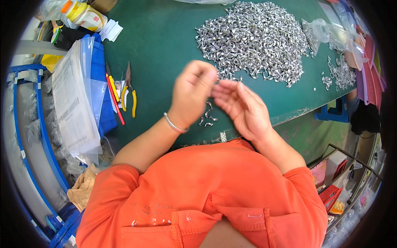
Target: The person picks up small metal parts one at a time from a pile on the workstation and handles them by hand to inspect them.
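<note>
My left hand is curled above the green table, its thumb pressed to the bent fingers. A small metal-looking bit may be at its fingertips, but blur hides what it is. Facing it, my right hand has its fingers loosely stretched and its thumb apart, with the fingertips close to the left ones. Nothing shows in the right hand. Below and between the hands lie several small curved silver metal pieces. A large heap of the same kind of shiny curved pieces spreads just beyond my fingertips.
Yellow-handled pliers and a red pencil-like stick lie at left, beside a blue bin with plastic-sleeved papers. A yellow-and-white bottle is at far left. Small metal rings and plastic bags lie at right.
</note>
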Demonstrator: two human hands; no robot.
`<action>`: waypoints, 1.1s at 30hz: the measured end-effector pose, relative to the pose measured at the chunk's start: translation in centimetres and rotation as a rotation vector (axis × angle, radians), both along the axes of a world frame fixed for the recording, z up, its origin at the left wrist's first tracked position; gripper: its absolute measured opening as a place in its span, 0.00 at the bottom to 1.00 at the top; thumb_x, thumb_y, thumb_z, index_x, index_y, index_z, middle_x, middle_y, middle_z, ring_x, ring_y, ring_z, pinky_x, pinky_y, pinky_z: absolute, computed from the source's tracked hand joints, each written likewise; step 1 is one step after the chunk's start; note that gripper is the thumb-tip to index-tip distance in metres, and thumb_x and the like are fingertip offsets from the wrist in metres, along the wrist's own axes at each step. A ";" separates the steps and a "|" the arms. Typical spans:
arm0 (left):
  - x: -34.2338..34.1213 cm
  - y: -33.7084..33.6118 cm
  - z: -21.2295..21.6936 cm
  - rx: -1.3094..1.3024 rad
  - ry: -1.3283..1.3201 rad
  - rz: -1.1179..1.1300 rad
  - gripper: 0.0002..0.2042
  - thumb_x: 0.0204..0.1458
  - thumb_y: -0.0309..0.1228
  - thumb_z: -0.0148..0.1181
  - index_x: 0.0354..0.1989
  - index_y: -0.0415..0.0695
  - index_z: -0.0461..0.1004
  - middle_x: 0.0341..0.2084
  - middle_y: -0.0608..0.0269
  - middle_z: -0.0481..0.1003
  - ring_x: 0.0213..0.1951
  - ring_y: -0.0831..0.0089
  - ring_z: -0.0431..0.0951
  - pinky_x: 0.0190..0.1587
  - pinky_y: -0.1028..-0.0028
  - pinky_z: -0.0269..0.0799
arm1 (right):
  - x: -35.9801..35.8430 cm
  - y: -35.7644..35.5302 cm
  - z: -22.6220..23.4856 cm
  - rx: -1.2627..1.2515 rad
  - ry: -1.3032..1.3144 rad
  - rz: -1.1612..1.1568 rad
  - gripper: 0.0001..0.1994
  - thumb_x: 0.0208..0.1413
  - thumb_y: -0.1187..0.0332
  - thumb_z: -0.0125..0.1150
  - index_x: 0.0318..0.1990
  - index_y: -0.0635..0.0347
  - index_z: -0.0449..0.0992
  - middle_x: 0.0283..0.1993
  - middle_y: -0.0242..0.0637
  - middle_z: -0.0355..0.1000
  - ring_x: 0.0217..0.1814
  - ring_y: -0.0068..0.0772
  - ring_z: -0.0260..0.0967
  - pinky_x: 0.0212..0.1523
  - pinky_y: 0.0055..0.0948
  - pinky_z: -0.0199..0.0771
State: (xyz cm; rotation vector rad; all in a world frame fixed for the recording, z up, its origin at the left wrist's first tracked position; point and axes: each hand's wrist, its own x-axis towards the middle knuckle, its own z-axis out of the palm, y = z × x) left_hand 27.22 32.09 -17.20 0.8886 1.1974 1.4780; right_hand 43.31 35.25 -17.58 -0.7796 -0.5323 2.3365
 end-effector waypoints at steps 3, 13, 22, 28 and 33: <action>1.9 0.7 1.3 0.529 0.770 -0.224 0.06 0.49 0.28 0.63 0.33 0.43 0.72 0.35 0.59 0.72 0.37 0.64 0.73 0.43 0.68 0.70 | -0.3 -0.3 1.2 -0.344 0.136 -0.029 0.25 0.68 0.49 0.35 0.53 0.62 0.70 0.52 0.38 0.70 0.56 0.33 0.67 0.58 0.33 0.68; -1.7 2.8 -1.9 0.185 1.148 0.023 0.05 0.43 0.23 0.65 0.30 0.42 0.77 0.29 0.60 0.73 0.35 0.62 0.74 0.40 0.67 0.69 | 3.9 1.8 -0.1 -0.066 -0.003 -0.154 0.10 0.65 0.66 0.48 0.40 0.63 0.72 0.33 0.34 0.69 0.28 0.25 0.63 0.27 0.24 0.63; -2.9 2.7 -2.4 0.107 1.067 0.034 0.04 0.45 0.21 0.61 0.30 0.40 0.77 0.30 0.59 0.73 0.32 0.65 0.75 0.35 0.71 0.71 | 3.9 1.3 -0.7 -0.030 -0.035 -0.134 0.10 0.64 0.66 0.48 0.39 0.62 0.73 0.31 0.32 0.68 0.26 0.24 0.61 0.27 0.24 0.60; -2.8 3.0 -1.7 0.136 1.101 0.029 0.05 0.46 0.23 0.63 0.32 0.41 0.78 0.30 0.59 0.72 0.33 0.64 0.75 0.37 0.70 0.71 | 3.7 1.2 -0.7 -0.025 -0.035 -0.130 0.10 0.64 0.65 0.48 0.39 0.62 0.73 0.31 0.32 0.68 0.26 0.24 0.61 0.27 0.24 0.60; -2.6 3.0 -2.6 0.088 1.173 -0.051 0.05 0.44 0.24 0.65 0.31 0.41 0.78 0.31 0.60 0.72 0.36 0.61 0.74 0.40 0.67 0.70 | 3.5 1.0 -0.6 -0.028 -0.060 -0.130 0.11 0.64 0.65 0.48 0.39 0.63 0.73 0.30 0.32 0.68 0.26 0.24 0.61 0.27 0.24 0.59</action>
